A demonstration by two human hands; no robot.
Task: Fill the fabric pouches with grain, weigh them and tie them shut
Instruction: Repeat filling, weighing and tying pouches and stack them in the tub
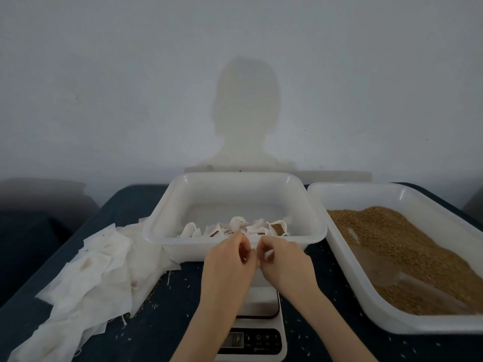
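My left hand [230, 259] and my right hand [283, 259] meet above the kitchen scale [257, 335], fingers curled. Between them they pinch a small white fabric pouch [257, 257], which is mostly hidden by the fingers. Just behind the hands stands a white plastic tub [235, 194] holding several filled, tied pouches [235, 228]. A second white tub [407, 199] on the right holds brown grain [397, 244] with a clear scoop [384, 267] lying in it.
A heap of empty white fabric pouches [88, 278] lies on the dark blue table [125, 202] at the left. Loose grains are scattered on the table around the scale. A pale wall rises right behind the tubs.
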